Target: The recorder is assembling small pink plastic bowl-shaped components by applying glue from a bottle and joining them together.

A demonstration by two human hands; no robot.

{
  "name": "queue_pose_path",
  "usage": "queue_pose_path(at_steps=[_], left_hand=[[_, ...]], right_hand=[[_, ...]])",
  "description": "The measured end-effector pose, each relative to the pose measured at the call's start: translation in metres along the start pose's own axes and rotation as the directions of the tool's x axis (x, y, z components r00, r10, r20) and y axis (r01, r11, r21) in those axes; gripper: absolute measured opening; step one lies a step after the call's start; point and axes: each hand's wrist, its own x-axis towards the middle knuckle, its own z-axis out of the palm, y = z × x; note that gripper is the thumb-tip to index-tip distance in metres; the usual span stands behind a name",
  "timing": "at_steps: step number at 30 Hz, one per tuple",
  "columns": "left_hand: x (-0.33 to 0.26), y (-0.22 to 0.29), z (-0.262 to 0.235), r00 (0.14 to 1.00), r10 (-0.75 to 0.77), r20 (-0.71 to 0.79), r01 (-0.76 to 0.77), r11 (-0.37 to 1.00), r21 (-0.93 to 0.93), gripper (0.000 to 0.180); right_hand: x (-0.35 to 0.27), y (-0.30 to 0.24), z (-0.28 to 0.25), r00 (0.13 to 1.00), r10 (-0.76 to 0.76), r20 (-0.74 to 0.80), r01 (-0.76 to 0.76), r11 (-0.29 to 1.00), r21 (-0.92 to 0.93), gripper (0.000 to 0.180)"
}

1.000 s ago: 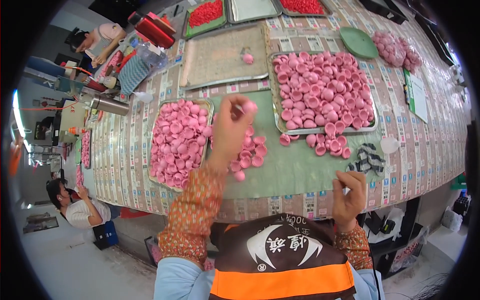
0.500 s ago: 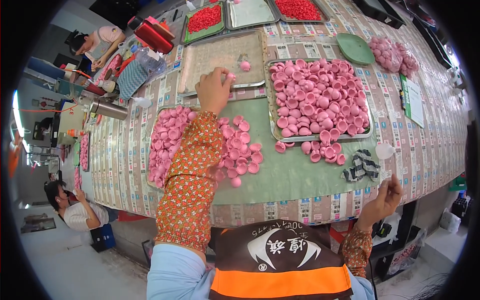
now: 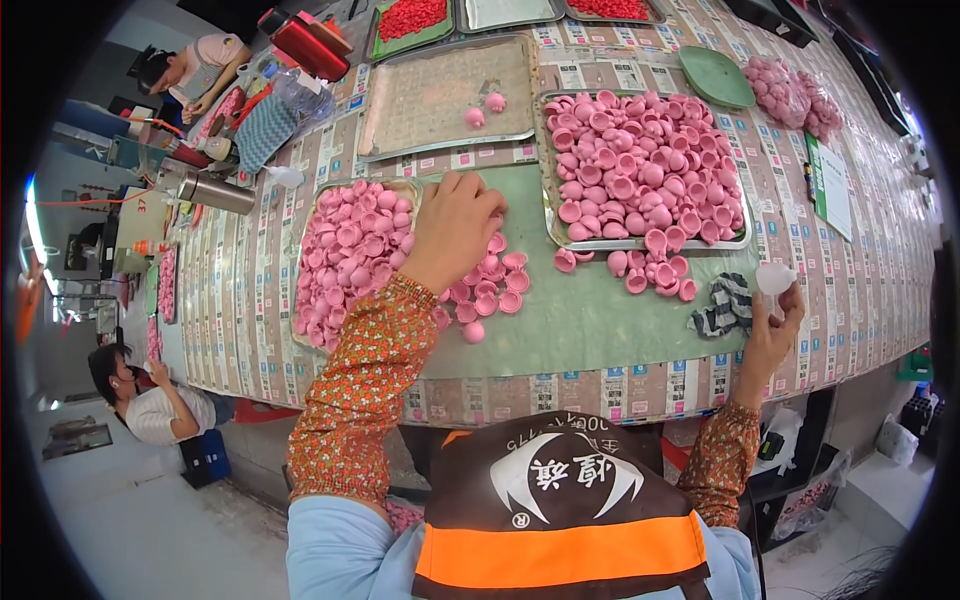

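My left hand (image 3: 455, 225) is over the loose pink cup-shaped pieces (image 3: 487, 285) on the green mat, beside the left tray's heap of pink pieces (image 3: 345, 255). Its fingers are curled downward, and the fingertips and whatever is between them are hidden. At the right edge of the mat, my right hand (image 3: 775, 335) has thumb and fingers closed on either side of a small white squeeze bottle (image 3: 775, 278). A striped dark-and-white cloth (image 3: 724, 306) lies just left of that hand. Two pink pieces (image 3: 474, 117) sit on the large shallow tray (image 3: 420, 95).
A full tray of pink pieces (image 3: 640, 170) stands right of centre, with some spilled in front. Farther back are a green dish (image 3: 717, 77), bagged pink pieces (image 3: 785, 92) and trays of red pieces (image 3: 410, 18). Two other people (image 3: 150, 395) work at the left.
My left hand has drawn back from the large tray to the loose pieces, leaving a second pink piece there. My right hand has moved forward and closed on the squeeze bottle.
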Motion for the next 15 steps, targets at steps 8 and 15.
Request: queue_pose_path(at_steps=[8,15], left_hand=[[-0.011,-0.004,0.001,0.997,0.015,-0.071,-0.021,0.997,-0.076,0.016],[-0.059,0.068,-0.031,0.85,-0.462,0.254,0.331,0.091,-0.939,0.019]], right_hand=[[0.026,0.034,0.007,0.997,0.047,0.055,-0.049,0.998,0.046,0.045],[0.009,0.001,0.002,0.999,0.028,-0.028,-0.019,0.961,0.276,0.041]])
